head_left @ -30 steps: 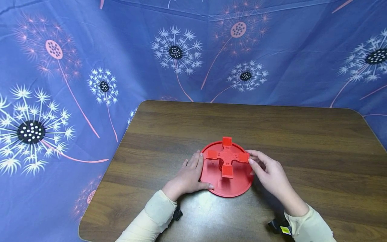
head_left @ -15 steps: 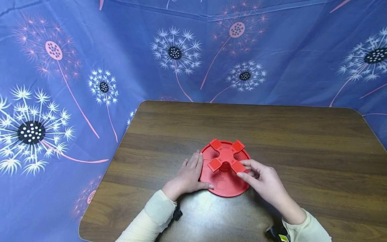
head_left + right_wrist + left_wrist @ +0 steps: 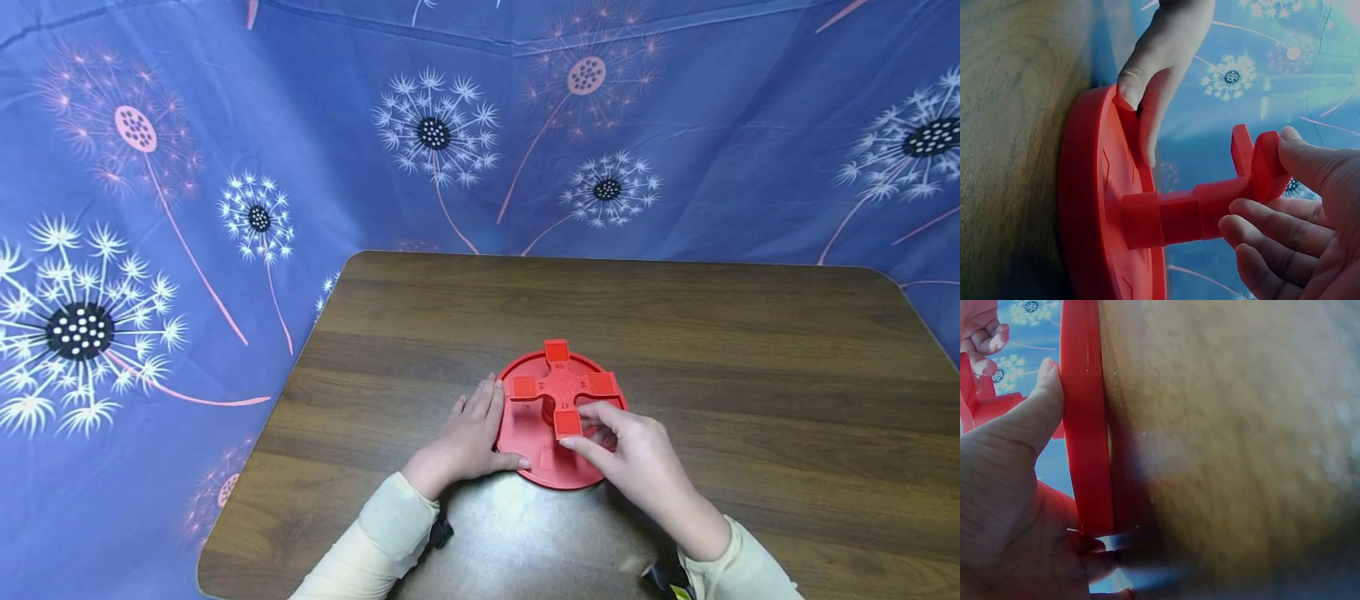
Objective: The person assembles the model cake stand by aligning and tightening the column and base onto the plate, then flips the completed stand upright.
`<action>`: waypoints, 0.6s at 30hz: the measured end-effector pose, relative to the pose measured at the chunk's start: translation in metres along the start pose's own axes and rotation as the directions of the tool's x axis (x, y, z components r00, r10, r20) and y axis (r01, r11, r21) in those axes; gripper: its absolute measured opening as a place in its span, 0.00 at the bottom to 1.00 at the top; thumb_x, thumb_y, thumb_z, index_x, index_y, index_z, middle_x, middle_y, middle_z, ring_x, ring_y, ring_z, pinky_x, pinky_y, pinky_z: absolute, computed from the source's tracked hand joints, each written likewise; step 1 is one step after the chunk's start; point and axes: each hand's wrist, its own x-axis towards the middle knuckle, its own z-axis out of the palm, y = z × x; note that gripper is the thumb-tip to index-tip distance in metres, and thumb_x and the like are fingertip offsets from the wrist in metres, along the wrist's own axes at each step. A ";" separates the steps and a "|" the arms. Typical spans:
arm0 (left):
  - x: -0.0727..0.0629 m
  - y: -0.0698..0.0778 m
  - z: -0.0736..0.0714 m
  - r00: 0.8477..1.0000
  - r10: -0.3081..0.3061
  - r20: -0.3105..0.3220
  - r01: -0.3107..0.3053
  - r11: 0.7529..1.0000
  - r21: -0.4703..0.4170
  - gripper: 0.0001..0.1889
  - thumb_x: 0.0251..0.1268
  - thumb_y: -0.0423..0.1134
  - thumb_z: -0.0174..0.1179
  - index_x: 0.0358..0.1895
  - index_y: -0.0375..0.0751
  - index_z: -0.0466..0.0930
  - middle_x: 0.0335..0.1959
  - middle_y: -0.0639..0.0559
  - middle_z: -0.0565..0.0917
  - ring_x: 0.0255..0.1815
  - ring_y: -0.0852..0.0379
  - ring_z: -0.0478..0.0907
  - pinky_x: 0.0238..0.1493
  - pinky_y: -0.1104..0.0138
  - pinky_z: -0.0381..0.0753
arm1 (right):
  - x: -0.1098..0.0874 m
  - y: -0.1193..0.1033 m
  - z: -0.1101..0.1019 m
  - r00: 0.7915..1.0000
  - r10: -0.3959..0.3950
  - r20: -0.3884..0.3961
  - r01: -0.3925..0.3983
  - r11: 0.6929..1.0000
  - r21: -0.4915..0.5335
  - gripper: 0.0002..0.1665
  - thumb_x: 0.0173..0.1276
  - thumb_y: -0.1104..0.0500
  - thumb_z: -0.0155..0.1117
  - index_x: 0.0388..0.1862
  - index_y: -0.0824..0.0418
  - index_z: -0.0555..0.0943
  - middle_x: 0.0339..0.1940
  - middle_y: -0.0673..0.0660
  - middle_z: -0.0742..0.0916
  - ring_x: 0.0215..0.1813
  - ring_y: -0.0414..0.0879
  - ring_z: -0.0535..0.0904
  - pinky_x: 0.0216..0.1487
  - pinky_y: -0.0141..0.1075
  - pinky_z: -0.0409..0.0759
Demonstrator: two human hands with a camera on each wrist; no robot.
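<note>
A round red base with a raised rim lies on the table. From its middle rises a red post, topped by a cross-shaped red turning piece with flat pads and small numbers on its arms. My left hand rests at the left of the base, its straight fingers along the rim and its thumb over the edge. My right hand pinches the cross's near arm between thumb and index finger. In the right wrist view its other fingers are loosely bent beside the post.
The brown wood-grain table extends around the base, with rounded far corners. Behind it hangs a blue cloth printed with dandelions. A black strap device shows at the left wrist, another at the right.
The cross-shaped piece has turned clockwise as seen from above, and my right hand has moved with its arm towards the near left. The left hand and the base have stayed in place.
</note>
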 end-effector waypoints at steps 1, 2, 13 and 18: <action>0.000 0.000 0.000 1.000 -0.001 0.000 0.001 1.000 -0.001 0.61 0.53 0.72 0.60 0.77 0.32 0.41 0.79 0.38 0.43 0.79 0.46 0.42 0.73 0.48 0.51 | 0.000 0.000 0.000 1.000 0.000 0.000 0.000 1.000 -0.004 0.20 0.47 0.56 0.81 0.39 0.56 0.85 0.22 0.38 0.80 0.25 0.30 0.73 0.26 0.29 0.74; 0.000 0.000 0.000 1.000 -0.002 0.000 0.002 1.000 0.000 0.61 0.53 0.72 0.60 0.78 0.32 0.41 0.79 0.38 0.43 0.79 0.46 0.42 0.73 0.48 0.51 | 0.000 0.000 0.000 1.000 0.001 0.002 -0.001 1.000 -0.007 0.20 0.47 0.55 0.81 0.40 0.56 0.85 0.22 0.38 0.80 0.25 0.30 0.73 0.26 0.29 0.74; 0.000 0.001 -0.001 1.000 -0.007 0.011 0.007 1.000 0.007 0.61 0.54 0.72 0.59 0.78 0.33 0.40 0.79 0.39 0.42 0.79 0.46 0.41 0.73 0.48 0.50 | 0.009 0.010 -0.023 0.983 0.012 -0.184 0.002 0.997 0.073 0.16 0.53 0.66 0.76 0.41 0.56 0.86 0.29 0.44 0.85 0.25 0.33 0.76 0.27 0.22 0.73; 0.000 0.001 -0.001 1.000 -0.006 0.006 0.006 1.000 -0.012 0.61 0.53 0.71 0.60 0.78 0.32 0.41 0.79 0.38 0.43 0.79 0.46 0.41 0.73 0.48 0.50 | 0.015 0.028 -0.029 0.986 0.061 -0.153 -0.060 0.998 0.010 0.22 0.60 0.68 0.70 0.54 0.58 0.83 0.47 0.53 0.85 0.31 0.37 0.78 0.32 0.27 0.77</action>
